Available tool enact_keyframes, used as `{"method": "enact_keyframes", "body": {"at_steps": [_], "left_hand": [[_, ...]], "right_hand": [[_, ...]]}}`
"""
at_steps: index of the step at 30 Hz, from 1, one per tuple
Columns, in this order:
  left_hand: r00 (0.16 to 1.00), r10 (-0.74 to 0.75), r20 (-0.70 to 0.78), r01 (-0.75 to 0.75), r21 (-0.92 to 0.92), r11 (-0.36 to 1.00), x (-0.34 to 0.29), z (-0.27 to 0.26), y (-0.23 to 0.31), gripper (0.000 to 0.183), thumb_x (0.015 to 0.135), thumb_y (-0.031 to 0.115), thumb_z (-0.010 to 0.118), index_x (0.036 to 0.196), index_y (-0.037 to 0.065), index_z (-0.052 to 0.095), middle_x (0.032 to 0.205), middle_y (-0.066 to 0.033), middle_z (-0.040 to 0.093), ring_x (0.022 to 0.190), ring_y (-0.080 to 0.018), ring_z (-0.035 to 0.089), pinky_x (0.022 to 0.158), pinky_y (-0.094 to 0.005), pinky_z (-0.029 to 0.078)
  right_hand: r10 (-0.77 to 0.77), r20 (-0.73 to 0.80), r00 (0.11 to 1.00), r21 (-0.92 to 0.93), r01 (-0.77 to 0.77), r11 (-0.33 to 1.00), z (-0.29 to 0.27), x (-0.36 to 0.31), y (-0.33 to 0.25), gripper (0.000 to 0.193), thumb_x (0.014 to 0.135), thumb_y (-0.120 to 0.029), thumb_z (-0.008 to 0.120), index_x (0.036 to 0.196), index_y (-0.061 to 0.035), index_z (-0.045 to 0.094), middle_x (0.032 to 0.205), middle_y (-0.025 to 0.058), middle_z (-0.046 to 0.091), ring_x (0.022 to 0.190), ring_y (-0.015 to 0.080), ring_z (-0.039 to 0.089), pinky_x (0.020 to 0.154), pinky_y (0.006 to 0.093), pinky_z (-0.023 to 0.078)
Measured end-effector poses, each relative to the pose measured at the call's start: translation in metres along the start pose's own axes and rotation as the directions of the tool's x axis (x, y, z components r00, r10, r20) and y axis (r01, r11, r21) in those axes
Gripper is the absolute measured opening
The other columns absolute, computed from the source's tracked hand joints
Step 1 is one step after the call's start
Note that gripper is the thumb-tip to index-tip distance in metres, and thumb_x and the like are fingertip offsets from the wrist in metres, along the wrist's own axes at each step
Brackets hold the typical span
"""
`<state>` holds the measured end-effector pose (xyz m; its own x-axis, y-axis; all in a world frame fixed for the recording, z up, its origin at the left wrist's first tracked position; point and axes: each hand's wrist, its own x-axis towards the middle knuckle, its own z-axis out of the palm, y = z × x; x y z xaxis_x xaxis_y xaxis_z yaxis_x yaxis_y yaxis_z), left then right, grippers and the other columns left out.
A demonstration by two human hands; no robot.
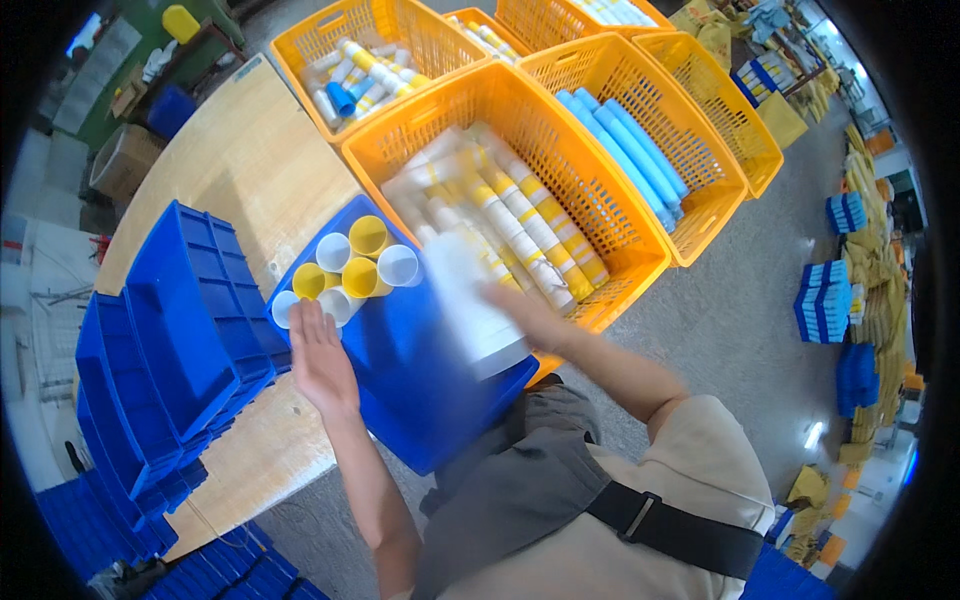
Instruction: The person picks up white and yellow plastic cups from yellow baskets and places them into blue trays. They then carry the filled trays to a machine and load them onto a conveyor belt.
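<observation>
Several white and yellow cups point(361, 277) stand together, mouths up, at the far left end of a blue plastic bin point(415, 425) in front of me. My left hand point(326, 362) is open and flat, its stretched fingers resting against the nearest cups. Over the right side of the bin, a white stack of cups point(475, 305) is tilted and smeared by motion. My right hand point(520, 312) grips it from the right; its fingertips are blurred. Just beyond, an orange crate point(625, 240) holds long yellow and white stacks of cups point(520, 215), partly blurred.
A curved wooden table point(215, 150) carries stacked blue bins point(190, 320) on the left. Another orange crate point(300, 55) with mixed stacks stands behind, and a crate of light-blue stacks point(630, 150) to the right. Blue-and-white bundles point(825, 300) sit on the grey floor point(750, 320).
</observation>
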<state>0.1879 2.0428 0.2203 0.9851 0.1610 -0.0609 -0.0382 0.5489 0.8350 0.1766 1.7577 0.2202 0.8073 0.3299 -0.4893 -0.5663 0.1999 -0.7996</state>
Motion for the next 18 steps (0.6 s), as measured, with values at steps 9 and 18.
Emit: {"method": "enact_keyframes", "body": {"at_steps": [9,18], "left_hand": [[0.852,0.2,0.484,-0.487,0.873,-0.04,-0.108,0.029,0.016,0.041,0.071,-0.011,0.058,0.108,-0.001,0.07,0.109,-0.0181,0.069,0.099,-0.0365,0.066,0.088,-0.0425,0.053],[0.751,0.228,0.619,-0.581,0.785,-0.216,-0.154,0.048,0.078,0.035,0.089,0.01,0.059,0.123,0.003,0.065,0.116,-0.0268,0.065,0.102,-0.0401,0.065,0.087,-0.0469,0.053]], "right_hand": [[-0.013,0.185,0.983,0.616,-0.106,0.781,0.115,0.017,0.102,0.034,0.097,-0.047,0.058,0.111,-0.0157,0.06,0.102,0.0035,0.067,0.095,0.0193,0.066,0.084,0.0405,0.055],[0.332,0.102,0.938,0.836,-0.261,0.482,0.097,0.077,0.091,0.083,0.091,-0.073,0.046,0.149,-0.0148,0.032,0.148,0.0133,0.042,0.138,0.0313,0.042,0.108,0.0554,0.038]]}}
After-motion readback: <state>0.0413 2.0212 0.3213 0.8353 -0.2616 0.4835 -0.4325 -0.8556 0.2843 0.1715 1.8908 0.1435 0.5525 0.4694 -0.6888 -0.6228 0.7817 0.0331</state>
